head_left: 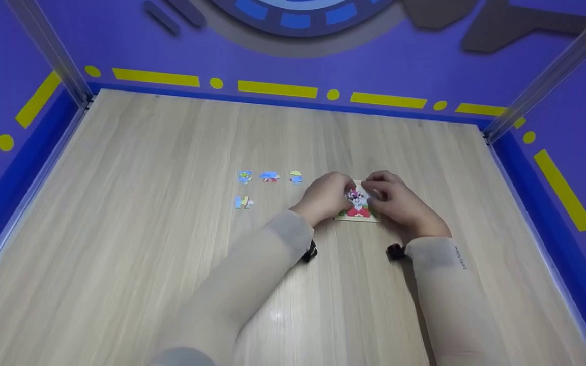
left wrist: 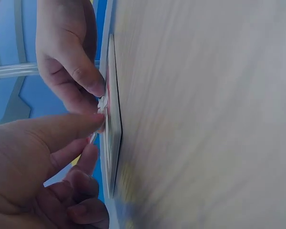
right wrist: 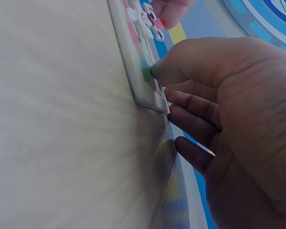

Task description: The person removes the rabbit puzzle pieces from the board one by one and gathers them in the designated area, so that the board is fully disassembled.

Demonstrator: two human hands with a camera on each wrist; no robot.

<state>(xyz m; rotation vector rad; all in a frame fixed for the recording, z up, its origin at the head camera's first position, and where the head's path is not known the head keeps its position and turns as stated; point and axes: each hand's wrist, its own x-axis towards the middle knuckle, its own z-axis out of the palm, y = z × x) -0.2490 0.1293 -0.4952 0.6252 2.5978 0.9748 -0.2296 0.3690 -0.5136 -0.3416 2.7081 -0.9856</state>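
Left hand (head_left: 325, 197) pinches the piece (right wrist: 150, 21), right hand (head_left: 404, 204) grips the board (head_left: 357, 219) — best ease that piece down level!

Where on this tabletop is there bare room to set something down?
Bare tabletop runs left of the four loose puzzle pieces, and between them and the back wall. Crowded: the puzzle board, with the left hand and right hand at it.

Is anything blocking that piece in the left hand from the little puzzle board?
Nothing visible blocks it: the left hand holds the piece, tilted, just above the puzzle board. The right hand is at the board's right side, but the hands hide part of the gap.
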